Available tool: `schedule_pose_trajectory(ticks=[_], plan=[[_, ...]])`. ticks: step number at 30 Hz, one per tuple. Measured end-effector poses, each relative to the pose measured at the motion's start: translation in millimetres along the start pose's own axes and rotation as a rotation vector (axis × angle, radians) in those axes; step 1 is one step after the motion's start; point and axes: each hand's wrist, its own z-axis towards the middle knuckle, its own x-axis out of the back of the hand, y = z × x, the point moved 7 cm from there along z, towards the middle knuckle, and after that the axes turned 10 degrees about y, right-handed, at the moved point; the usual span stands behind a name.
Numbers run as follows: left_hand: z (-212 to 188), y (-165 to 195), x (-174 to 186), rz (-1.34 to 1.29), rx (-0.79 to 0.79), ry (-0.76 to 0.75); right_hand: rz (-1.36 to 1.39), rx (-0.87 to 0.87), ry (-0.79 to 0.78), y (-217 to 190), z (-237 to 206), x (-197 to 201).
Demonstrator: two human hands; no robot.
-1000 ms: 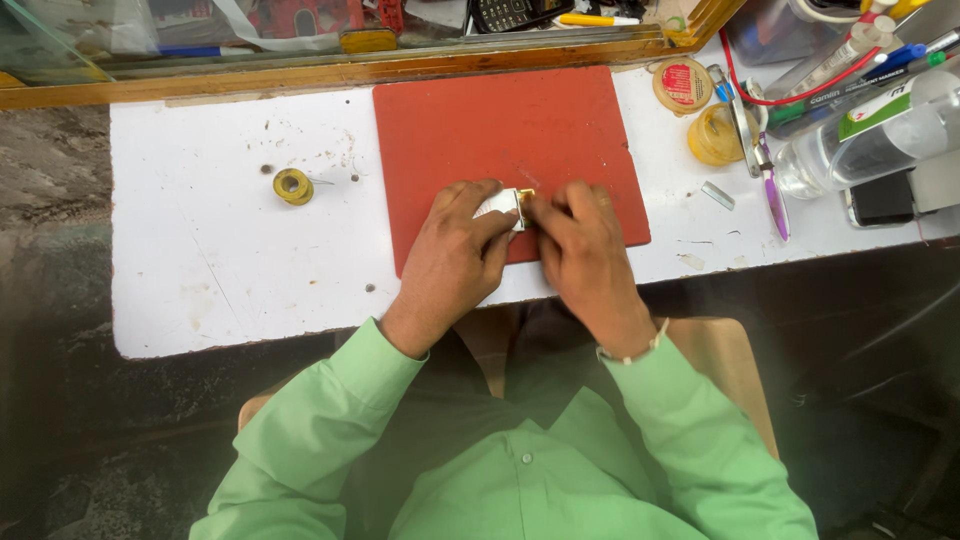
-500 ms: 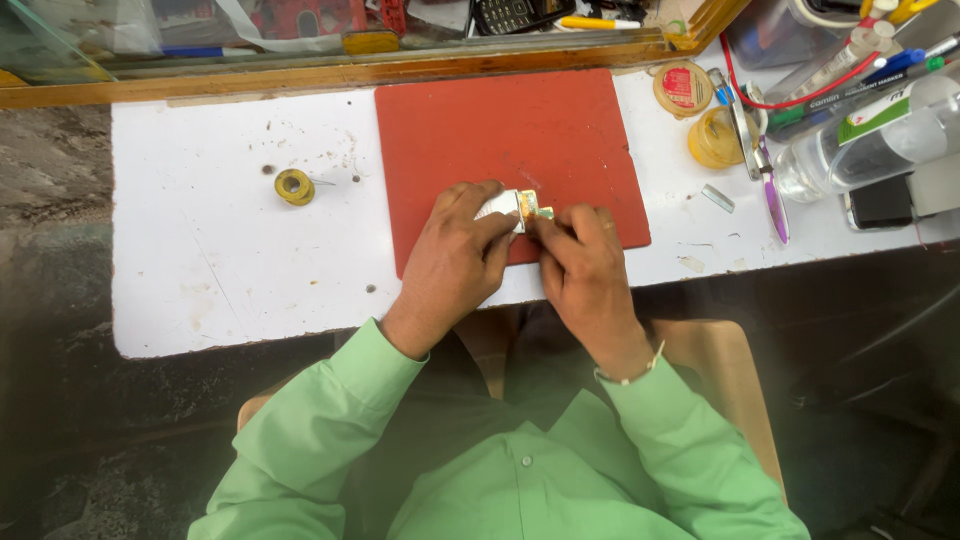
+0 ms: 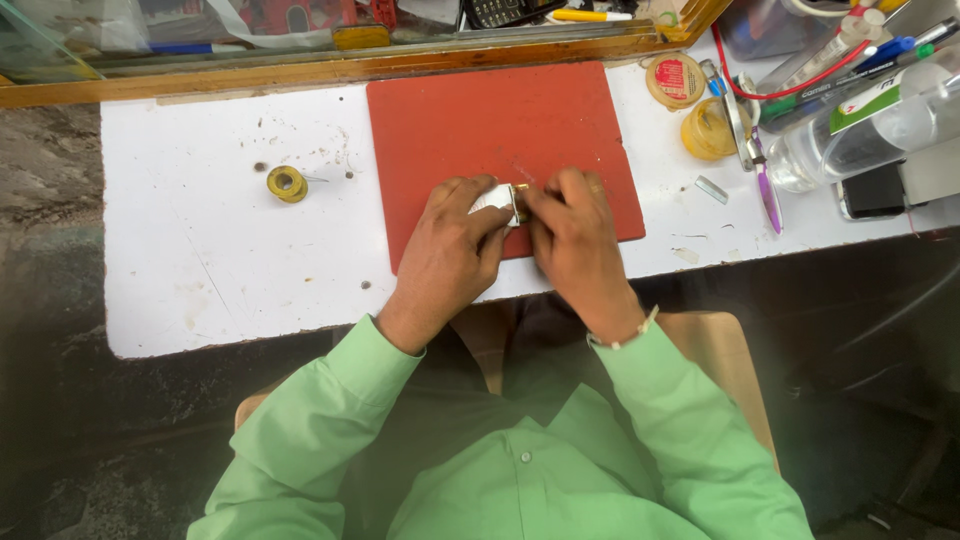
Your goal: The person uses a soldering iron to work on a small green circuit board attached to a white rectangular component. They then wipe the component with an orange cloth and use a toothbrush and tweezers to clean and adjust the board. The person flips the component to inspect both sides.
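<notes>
A white table (image 3: 200, 240) fills the view, and a red mat (image 3: 480, 130) lies on its far middle part. Over the mat's near edge both hands meet. The left hand (image 3: 445, 262) has its fingers clenched round a small white object (image 3: 497, 200), pinning it right at the mat's near edge. The right hand (image 3: 575, 245) presses in from the right, fingertips touching the same piece at its small brass-coloured end (image 3: 520, 192); whether it truly grips that end, I can't tell. Off to the right lie a clear plastic bottle (image 3: 870, 135), a purple-handled tool (image 3: 767, 195) and two round yellow tins (image 3: 705, 128), well apart from the hands. On the left, alone on the white surface, sits a small yellow tape roll (image 3: 287, 183).
</notes>
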Motion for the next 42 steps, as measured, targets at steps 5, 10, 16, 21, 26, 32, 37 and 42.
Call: schedule_pose_trajectory(ticks=[5,10,16,21,26,32,37,42], plan=[[2,-1,0,-0.002,0.005,-0.007,-0.003,0.001,0.004,1,-5,-2],[0,0,2,-0.006,-0.002,0.003,-0.006,-0.016,0.013,3,-11,0],[2,0,1,-0.007,0.009,-0.013,-0.024,0.005,0.019,2,-10,-1],[-1,-2,1,-0.008,0.014,-0.007,-0.017,-0.008,0.037,2,-10,0],[0,-2,2,-0.004,0.01,0.003,-0.042,0.004,0.013,7,-2,-10],[0,-2,0,-0.001,0.007,-0.011,-0.085,-0.006,0.043,0,-18,1],[1,-1,1,-0.013,0.01,0.01,-0.079,0.001,0.036,3,-5,-4],[1,-2,0,-0.013,0.008,-0.02,-0.054,-0.013,0.02,-7,-16,6]])
